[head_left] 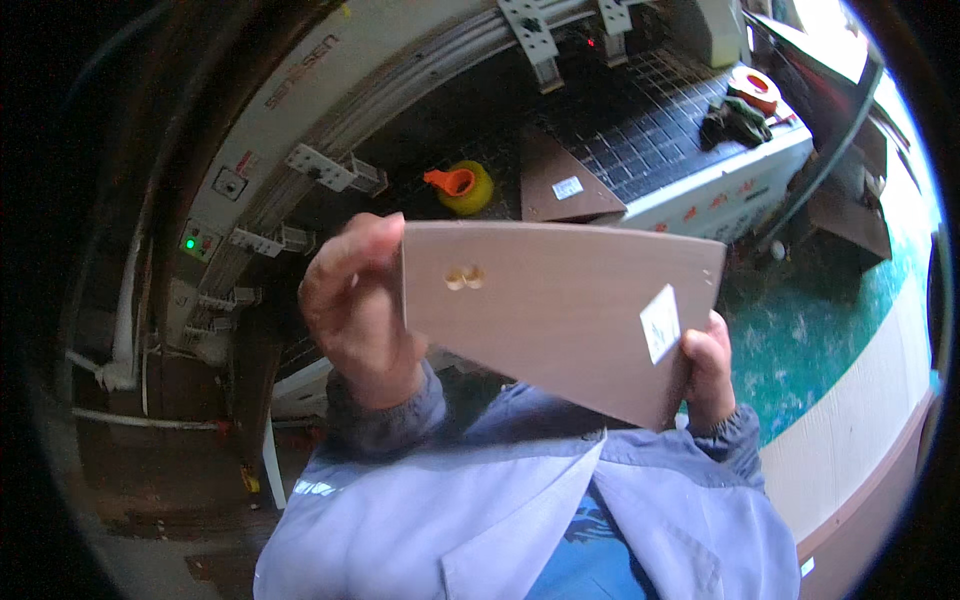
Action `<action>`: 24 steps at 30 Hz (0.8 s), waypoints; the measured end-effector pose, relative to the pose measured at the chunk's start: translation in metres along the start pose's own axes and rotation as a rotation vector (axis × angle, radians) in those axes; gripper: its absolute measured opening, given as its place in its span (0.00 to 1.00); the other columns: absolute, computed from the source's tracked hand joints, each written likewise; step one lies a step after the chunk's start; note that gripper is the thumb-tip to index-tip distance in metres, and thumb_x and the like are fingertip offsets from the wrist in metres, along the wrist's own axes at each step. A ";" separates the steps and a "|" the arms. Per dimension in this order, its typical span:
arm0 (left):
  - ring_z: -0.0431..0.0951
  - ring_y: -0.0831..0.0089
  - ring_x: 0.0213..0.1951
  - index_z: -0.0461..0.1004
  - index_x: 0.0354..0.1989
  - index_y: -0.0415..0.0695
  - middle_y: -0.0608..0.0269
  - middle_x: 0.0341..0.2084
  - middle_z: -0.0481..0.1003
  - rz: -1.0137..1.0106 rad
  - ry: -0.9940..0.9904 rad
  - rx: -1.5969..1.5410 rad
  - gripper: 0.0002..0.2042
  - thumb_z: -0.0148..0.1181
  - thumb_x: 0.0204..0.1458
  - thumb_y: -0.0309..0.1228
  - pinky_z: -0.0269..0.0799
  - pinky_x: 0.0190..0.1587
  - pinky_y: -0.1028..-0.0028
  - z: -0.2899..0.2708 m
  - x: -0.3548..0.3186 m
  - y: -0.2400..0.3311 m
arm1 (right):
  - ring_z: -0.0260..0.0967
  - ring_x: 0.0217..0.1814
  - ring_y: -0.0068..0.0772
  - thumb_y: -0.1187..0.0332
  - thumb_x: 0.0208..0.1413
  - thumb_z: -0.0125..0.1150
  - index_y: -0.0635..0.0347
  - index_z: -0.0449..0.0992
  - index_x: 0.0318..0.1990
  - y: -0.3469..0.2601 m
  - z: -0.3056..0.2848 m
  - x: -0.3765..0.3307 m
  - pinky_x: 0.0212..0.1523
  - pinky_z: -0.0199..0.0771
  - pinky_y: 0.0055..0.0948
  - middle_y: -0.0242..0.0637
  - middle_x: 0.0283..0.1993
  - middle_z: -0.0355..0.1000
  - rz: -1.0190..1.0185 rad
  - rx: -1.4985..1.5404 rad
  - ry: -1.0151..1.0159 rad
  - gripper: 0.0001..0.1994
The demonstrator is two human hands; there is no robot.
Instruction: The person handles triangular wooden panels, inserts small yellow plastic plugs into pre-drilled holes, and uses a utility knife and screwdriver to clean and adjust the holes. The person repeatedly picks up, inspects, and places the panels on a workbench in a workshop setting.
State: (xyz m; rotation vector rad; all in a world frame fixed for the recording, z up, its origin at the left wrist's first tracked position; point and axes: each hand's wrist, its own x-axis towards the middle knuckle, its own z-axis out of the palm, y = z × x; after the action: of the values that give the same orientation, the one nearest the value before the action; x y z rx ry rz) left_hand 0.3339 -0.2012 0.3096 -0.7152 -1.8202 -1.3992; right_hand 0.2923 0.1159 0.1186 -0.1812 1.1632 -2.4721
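Behind the hands stretches a workshop machine bed with a dark gridded top, carrying at twelve o'clock a second brown panel, one yellow and orange bottle and, toward two o'clock, one tape roll beside a dark glove. One wooden board with two small holes and one white sticker is held up mid-frame, tilted. The left hand clamps its nine o'clock edge, fingers curled together, while the right hand grips the four o'clock corner, fingers pressed behind it.
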 end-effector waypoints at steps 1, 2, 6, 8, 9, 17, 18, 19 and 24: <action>0.83 0.71 0.46 0.76 0.57 0.35 0.47 0.49 0.81 -0.058 0.028 0.038 0.16 0.53 0.66 0.30 0.81 0.49 0.70 -0.002 -0.006 -0.006 | 0.78 0.48 0.31 0.59 0.49 0.69 0.73 0.75 0.55 0.005 0.001 0.002 0.50 0.78 0.30 0.41 0.50 0.79 0.041 0.039 -0.013 0.29; 0.83 0.71 0.47 0.76 0.58 0.35 0.47 0.49 0.81 -0.100 0.038 0.030 0.16 0.53 0.66 0.29 0.81 0.50 0.70 -0.004 -0.010 -0.011 | 0.79 0.48 0.31 0.61 0.50 0.69 0.72 0.75 0.55 0.008 0.000 0.002 0.52 0.78 0.30 0.43 0.50 0.80 0.084 0.078 0.003 0.28; 0.83 0.70 0.47 0.75 0.60 0.34 0.47 0.50 0.81 -0.215 0.049 -0.126 0.17 0.50 0.67 0.25 0.81 0.52 0.70 -0.010 -0.020 -0.023 | 0.79 0.48 0.30 0.63 0.51 0.69 0.71 0.76 0.55 0.016 0.000 0.001 0.54 0.78 0.31 0.42 0.49 0.81 0.113 0.117 0.003 0.27; 0.84 0.69 0.47 0.74 0.61 0.34 0.48 0.50 0.81 -0.264 0.089 -0.218 0.17 0.48 0.67 0.24 0.81 0.51 0.70 -0.010 -0.022 -0.028 | 0.79 0.48 0.30 0.63 0.51 0.68 0.71 0.76 0.56 0.018 0.000 0.001 0.54 0.78 0.31 0.43 0.50 0.80 0.130 0.104 0.018 0.27; 0.84 0.69 0.46 0.74 0.61 0.34 0.48 0.49 0.81 -0.227 0.059 -0.086 0.17 0.47 0.67 0.23 0.82 0.51 0.69 -0.011 -0.024 -0.029 | 0.79 0.48 0.30 0.63 0.51 0.68 0.71 0.75 0.56 0.019 0.000 0.001 0.54 0.78 0.31 0.43 0.50 0.80 0.140 0.112 0.009 0.27; 0.84 0.66 0.47 0.75 0.59 0.34 0.47 0.48 0.81 -0.282 0.120 0.128 0.19 0.41 0.65 0.21 0.83 0.50 0.66 -0.017 -0.032 -0.029 | 0.78 0.50 0.31 0.65 0.52 0.67 0.71 0.74 0.58 0.019 0.004 0.000 0.56 0.77 0.32 0.44 0.52 0.80 0.158 0.103 0.018 0.27; 0.84 0.66 0.48 0.75 0.59 0.34 0.47 0.48 0.81 -0.318 0.145 0.036 0.19 0.41 0.65 0.21 0.84 0.50 0.66 -0.017 -0.032 -0.029 | 0.78 0.50 0.31 0.65 0.52 0.67 0.71 0.74 0.58 0.019 0.004 0.000 0.57 0.77 0.32 0.44 0.52 0.80 0.154 0.122 0.006 0.27; 0.84 0.66 0.48 0.75 0.59 0.35 0.47 0.48 0.81 -0.325 0.146 -0.067 0.19 0.40 0.65 0.21 0.84 0.50 0.66 -0.016 -0.032 -0.030 | 0.78 0.50 0.31 0.65 0.52 0.67 0.71 0.74 0.58 0.018 0.005 0.000 0.57 0.77 0.32 0.44 0.52 0.80 0.165 0.102 0.018 0.27; 0.84 0.66 0.48 0.74 0.59 0.35 0.48 0.48 0.81 -0.381 0.184 -0.227 0.19 0.40 0.65 0.21 0.83 0.52 0.65 -0.014 -0.034 -0.027 | 0.78 0.51 0.32 0.65 0.53 0.66 0.71 0.74 0.58 0.018 0.004 0.000 0.58 0.76 0.31 0.45 0.52 0.80 0.175 0.084 0.008 0.26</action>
State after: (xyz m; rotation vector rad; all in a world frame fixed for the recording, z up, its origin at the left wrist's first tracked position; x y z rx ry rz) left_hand 0.3352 -0.2213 0.2692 -0.3420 -1.7273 -1.8762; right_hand 0.2987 0.1034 0.1075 -0.0429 1.0291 -2.3636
